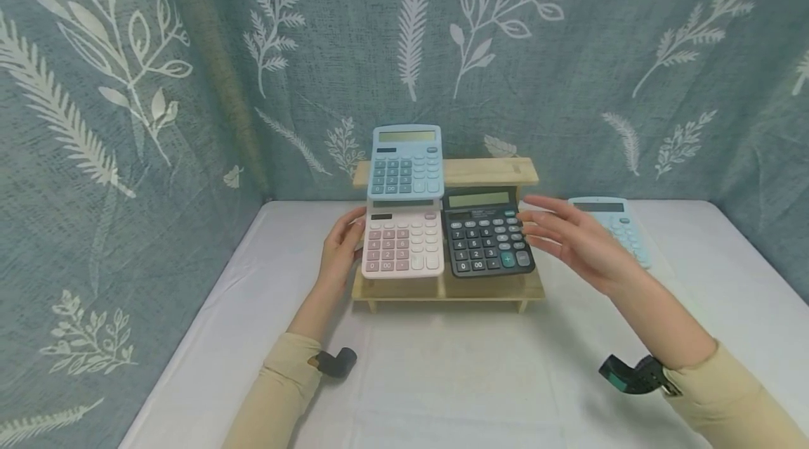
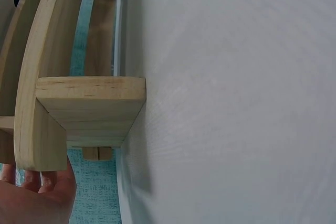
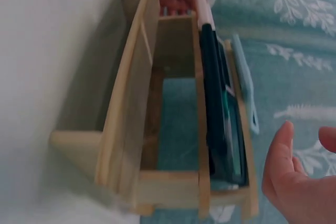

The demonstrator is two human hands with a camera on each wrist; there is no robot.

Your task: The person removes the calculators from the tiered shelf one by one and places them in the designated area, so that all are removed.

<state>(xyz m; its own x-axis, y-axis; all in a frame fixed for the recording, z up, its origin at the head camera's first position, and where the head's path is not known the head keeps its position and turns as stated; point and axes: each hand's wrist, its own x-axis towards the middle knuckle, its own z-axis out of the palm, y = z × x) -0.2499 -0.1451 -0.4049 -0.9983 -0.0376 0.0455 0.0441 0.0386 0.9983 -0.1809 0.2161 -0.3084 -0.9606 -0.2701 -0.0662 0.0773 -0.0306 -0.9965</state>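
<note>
The right hand (image 1: pixel 578 238), fingers loosely spread, holds nothing; the left hand (image 1: pixel 341 245) bends around the left end of the wooden rack (image 1: pixel 483 287), whether gripping I cannot tell. Of the 2, the right is nearer the black calculator (image 1: pixel 489 235), just to its left on the rack, long axis leaning back. The pink calculator (image 1: pixel 404 242) blocks the left; 1 blue calculator (image 1: pixel 406 161) stands higher.

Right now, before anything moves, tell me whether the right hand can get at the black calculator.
Probably yes: the right hand is open beside the black calculator's right edge, with nothing visible between them. The pink calculator sits on the other side, out of that path.
</note>
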